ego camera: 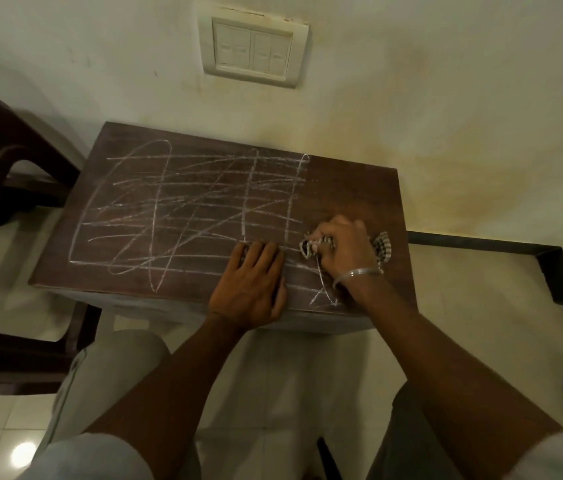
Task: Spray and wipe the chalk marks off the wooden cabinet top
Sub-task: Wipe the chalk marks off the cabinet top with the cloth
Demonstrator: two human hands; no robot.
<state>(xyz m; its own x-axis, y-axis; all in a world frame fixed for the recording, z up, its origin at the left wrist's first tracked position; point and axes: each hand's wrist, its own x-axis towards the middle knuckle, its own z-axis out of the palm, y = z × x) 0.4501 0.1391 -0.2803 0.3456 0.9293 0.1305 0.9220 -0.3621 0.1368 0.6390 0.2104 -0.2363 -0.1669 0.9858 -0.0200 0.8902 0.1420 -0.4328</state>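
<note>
A checked cloth (382, 249) is gripped in the right hand (340, 242) on the cabinet top (352, 188); the left hand (256, 282) is laid flat and open on the chalk marks (204, 206).

One wide-angle view from the person's head looks forward and steeply down on the cabinet top (342, 188), near it, with the wall (446, 98) behind at the top edge; the frame's edges seem bent by the lens.
</note>
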